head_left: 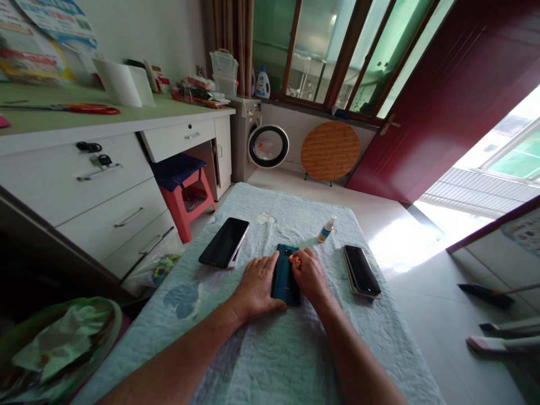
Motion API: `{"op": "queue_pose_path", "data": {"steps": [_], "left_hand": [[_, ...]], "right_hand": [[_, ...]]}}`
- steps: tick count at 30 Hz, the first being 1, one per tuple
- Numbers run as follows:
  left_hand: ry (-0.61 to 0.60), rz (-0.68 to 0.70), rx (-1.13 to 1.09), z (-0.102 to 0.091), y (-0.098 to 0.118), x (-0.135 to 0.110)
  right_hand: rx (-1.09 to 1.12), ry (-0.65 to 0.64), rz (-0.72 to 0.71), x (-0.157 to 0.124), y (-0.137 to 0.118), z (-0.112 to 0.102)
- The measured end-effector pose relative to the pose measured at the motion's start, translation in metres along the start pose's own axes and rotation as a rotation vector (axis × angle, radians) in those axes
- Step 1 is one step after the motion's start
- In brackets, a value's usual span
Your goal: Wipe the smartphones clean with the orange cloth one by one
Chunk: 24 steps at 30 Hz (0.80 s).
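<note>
A teal smartphone [286, 281] lies back side up on the cloth-covered table, its camera block near the far end. Along its left edge, my left hand [256, 287] grips it, with the thumb at the near end. My right hand [311, 274] is closed around a small orange piece [296, 260], perhaps a cloth, and presses it to the phone's back near the cameras. Most of that piece is hidden by my fingers. Beyond the right hand stands a small spray bottle [326, 229] with a white top.
A black-screened tablet or large phone [225, 242] rests to the left, on something pale. At the right lies another dark phone [361, 270] on a light case or box. The pale blue quilted cloth [291, 208] covers the table. A waste bin [113, 315] stands at the lower left.
</note>
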<state>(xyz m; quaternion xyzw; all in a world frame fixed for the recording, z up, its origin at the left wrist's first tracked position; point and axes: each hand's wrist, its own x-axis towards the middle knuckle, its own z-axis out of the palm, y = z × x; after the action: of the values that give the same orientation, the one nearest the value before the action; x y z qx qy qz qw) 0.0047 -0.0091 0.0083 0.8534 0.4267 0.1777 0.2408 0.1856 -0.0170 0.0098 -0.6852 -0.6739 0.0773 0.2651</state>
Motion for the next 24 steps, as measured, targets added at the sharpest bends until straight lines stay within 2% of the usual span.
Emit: {"op": "queue_pose_path", "data": {"steps": [7, 17, 24], "left_hand": [[-0.007, 0.01, -0.013, -0.002, 0.0, 0.001], [-0.016, 0.02, -0.041, -0.005, 0.0, 0.0], [-0.022, 0.02, -0.051, -0.005, 0.001, 0.0]], "right_hand": [[-0.043, -0.046, -0.008, 0.006, -0.009, -0.002], [-0.074, -0.086, -0.043, 0.013, -0.029, 0.009], [-0.026, -0.154, -0.088, 0.015, -0.036, 0.008]]}}
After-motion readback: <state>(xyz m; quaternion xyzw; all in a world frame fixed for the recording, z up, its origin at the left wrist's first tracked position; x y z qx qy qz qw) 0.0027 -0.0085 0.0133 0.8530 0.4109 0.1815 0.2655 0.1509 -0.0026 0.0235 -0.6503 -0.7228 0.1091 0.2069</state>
